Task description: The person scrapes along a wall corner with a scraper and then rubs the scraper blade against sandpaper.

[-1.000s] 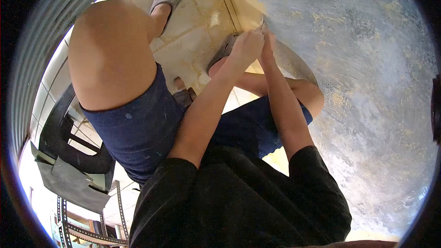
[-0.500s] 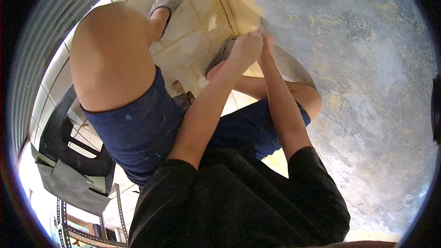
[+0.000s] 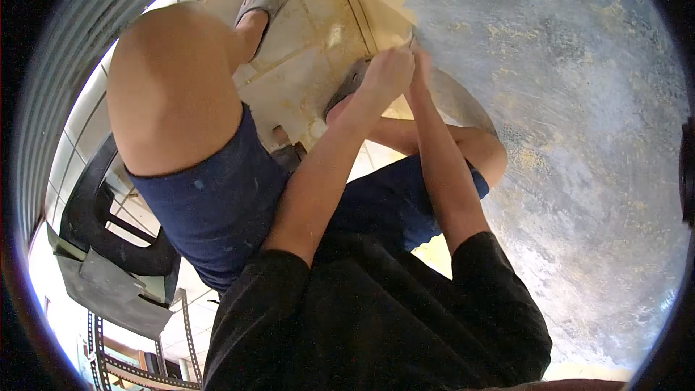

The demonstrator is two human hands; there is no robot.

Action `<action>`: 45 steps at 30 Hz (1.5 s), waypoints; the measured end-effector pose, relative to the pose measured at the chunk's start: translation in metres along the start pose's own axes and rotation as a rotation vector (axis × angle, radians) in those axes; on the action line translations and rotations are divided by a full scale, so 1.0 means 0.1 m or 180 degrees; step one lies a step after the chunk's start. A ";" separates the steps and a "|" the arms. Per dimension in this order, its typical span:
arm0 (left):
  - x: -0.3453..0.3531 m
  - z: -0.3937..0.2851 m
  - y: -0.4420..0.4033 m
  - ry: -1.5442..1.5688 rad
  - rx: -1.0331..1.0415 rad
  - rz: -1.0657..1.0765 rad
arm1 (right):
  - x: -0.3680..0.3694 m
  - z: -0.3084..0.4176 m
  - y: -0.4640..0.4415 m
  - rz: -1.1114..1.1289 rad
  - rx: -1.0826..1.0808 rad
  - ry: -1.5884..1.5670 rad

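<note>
My left hand is closed, knuckles up, close to the wall's lower edge. Pressed against its right side is my right hand, also closed and somewhat smeared by motion. From between them a thin, grey, blade-like tool points towards the wall; its handle is hidden in the hands, so its kind is unclear. The painted wall on the right is mottled grey-blue with yellowish patches. Beyond the tool tip, a plain cream-yellow strip of wall borders the grey area.
Both legs are bent, with a sandalled foot on the stained tiles. A black plastic stool or chair with grey sheets over it stands at left. Below it is a perforated metal frame. A corrugated panel runs along the left.
My two hands have shifted very slightly up, still together at the same spot by the wall. A little more of the tool's tip shows. The raised knee has moved slightly left.
</note>
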State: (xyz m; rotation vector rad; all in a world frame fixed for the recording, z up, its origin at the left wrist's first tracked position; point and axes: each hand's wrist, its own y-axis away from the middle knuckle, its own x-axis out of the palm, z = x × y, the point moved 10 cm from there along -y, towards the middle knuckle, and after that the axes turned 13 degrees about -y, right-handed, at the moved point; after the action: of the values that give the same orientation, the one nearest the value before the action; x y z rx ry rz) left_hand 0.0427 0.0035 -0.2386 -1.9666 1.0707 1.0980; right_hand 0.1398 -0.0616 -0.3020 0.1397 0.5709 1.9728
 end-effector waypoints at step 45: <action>-0.09 0.06 0.02 0.0317 -0.0539 -0.0158 | 0.23 0.17 0.11 0.0560 0.0085 -0.0246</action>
State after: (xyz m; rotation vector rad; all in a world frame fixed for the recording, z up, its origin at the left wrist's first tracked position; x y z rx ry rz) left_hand 0.0359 0.0104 -0.2340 -2.1896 1.0022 1.1053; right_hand 0.1262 -0.0401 -0.2857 0.2902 0.5503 2.1203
